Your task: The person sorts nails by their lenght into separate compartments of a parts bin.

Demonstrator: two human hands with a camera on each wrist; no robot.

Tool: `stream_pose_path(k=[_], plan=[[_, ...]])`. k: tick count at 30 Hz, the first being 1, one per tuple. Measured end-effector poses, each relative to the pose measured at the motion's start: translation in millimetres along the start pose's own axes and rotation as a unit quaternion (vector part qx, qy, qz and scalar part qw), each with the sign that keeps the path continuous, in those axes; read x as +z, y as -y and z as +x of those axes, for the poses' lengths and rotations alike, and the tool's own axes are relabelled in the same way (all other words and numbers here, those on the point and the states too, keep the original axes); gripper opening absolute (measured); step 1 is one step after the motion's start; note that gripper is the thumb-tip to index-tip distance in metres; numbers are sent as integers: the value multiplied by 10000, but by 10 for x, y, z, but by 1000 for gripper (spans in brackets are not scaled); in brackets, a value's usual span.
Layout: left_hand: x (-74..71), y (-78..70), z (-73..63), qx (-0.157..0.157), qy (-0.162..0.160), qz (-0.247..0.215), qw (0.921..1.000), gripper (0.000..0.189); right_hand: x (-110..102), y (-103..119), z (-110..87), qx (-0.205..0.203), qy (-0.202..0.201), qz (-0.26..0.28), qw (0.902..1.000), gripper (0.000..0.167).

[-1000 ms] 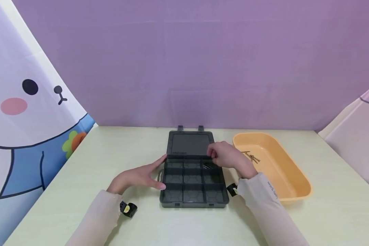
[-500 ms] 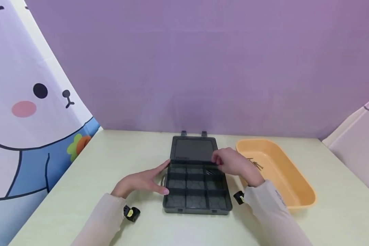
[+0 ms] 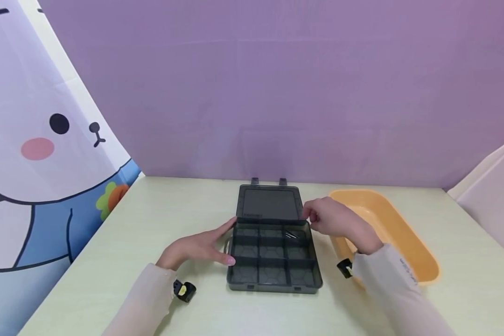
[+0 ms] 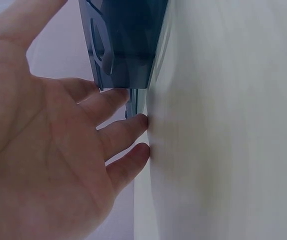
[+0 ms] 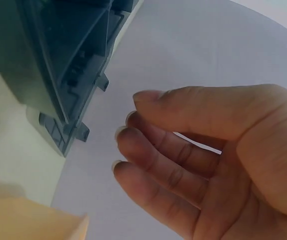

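Note:
A dark translucent organizer box [image 3: 273,273] lies on the table with its lid [image 3: 269,203] folded back. Several thin shiny pieces [image 3: 291,234] are in its back right compartment; they are too small to tell apart. My left hand [image 3: 199,247] spreads its fingers along the box's left side, thumb near the front and index finger at the back corner. In the left wrist view its fingertips [image 4: 141,150] touch the box and the tabletop. My right hand [image 3: 336,218], fingers loosely bent with nothing between them, hovers between the box's back right corner and the yellow tray [image 3: 407,238].
The yellow tray stands right of the box, partly covered by my right hand and sleeve [image 3: 396,284]. A purple cloth [image 3: 256,93] hangs behind the table's back edge. Two latches [image 3: 255,181] stick out from the lid's far edge.
My right hand has moved right, from over the back right compartment toward the tray. It now covers the brown screws seen in the tray before. My left hand stays at the box.

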State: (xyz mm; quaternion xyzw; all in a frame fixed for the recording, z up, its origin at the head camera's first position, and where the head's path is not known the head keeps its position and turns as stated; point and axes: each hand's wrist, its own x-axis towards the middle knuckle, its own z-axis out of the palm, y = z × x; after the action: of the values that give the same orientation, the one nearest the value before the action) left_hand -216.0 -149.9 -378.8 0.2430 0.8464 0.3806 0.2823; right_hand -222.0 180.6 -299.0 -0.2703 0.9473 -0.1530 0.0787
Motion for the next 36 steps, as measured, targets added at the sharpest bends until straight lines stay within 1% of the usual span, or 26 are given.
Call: stream_pose_path(k=[4,10,13,18,27,36], plan=[[-1,-14,5,31,40,-50,10000,113,-76,-25,-51,21,47,-30,10000,13],[-4,-10,-11,-96,-14,-93,9999,111,-154,-107,-104,-170,3,18,9999,10],[-6,-4,-15,-137,-25,-68,9999,111,-189,-164,-118,-102,42,165,9998,8],[-7,-5,-7,-96,8,-48,9999,111,-246,-290,-141,53,67,171,9998,8],[-14,-5,-11,-63,42,-62,10000,113,-296,-538,-156,47,89,183,9998,7],[5,-7,-3,-50,38,-101,9999,112,-302,-765,-163,201,286,205,9992,9]])
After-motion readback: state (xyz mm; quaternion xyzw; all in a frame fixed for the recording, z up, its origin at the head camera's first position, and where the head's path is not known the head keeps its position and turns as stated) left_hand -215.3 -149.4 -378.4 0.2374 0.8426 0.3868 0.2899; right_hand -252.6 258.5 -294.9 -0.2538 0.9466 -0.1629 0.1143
